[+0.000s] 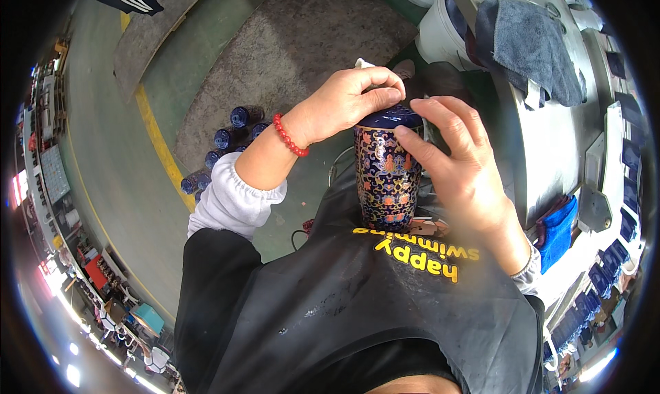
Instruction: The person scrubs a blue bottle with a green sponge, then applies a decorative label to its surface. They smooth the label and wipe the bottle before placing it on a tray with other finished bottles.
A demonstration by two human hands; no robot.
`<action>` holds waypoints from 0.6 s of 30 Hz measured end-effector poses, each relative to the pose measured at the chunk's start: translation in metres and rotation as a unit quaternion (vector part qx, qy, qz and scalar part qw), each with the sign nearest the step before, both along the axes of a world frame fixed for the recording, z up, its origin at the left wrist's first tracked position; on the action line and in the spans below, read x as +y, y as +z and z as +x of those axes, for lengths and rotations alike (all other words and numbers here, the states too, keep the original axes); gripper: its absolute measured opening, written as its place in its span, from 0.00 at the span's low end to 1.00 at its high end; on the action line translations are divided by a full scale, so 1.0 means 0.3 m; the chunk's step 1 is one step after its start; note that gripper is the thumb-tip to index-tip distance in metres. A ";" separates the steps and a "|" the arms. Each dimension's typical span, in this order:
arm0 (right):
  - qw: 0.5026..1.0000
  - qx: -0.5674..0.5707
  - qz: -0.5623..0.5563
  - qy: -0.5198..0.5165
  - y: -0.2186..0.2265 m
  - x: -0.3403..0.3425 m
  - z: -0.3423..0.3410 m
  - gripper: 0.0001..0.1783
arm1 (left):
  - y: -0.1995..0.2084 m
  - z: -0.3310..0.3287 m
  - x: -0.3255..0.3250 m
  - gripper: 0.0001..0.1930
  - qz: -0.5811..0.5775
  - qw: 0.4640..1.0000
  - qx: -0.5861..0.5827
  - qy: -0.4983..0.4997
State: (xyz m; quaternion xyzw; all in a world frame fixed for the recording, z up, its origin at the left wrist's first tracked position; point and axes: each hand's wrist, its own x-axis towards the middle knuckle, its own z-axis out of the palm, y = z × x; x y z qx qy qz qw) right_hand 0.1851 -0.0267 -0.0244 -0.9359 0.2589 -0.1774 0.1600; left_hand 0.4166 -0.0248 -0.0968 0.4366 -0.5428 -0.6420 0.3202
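Observation:
A tall dark blue vase point(388, 177) with a colourful floral and scroll pattern stands nearly upright against my black apron, its plain blue end point(390, 117) facing up. My left hand point(350, 100) is over that end, fingers curled and the thumb and fingertips brought together. Whatever they pinch is too small to make out; a bit of white material point(364, 63) shows behind the knuckles. My right hand point(460, 153) grips the vase's upper right side, thumb against the patterned wall and index finger at the rim. The far side of the vase is hidden.
Several blue patterned vessels point(223, 138) are on the floor to the left, by a yellow line. A metal worktable point(550, 147) runs along the right, with a grey towel point(529, 47) and a blue cloth point(558, 232). White buckets point(440, 33) stand beyond.

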 end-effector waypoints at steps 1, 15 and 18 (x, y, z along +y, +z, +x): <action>1.000 -0.009 -0.002 -0.007 0.000 0.001 0.003 0.22 | -0.001 0.000 0.000 0.10 0.002 1.000 0.001 0.002; 0.963 -0.004 0.267 -0.024 -0.092 0.059 -0.199 0.15 | -0.104 0.075 0.049 0.11 0.109 0.991 0.060 0.054; 0.928 0.032 0.370 0.005 -0.126 0.103 -0.221 0.18 | -0.143 0.101 0.093 0.11 0.143 0.982 0.091 0.087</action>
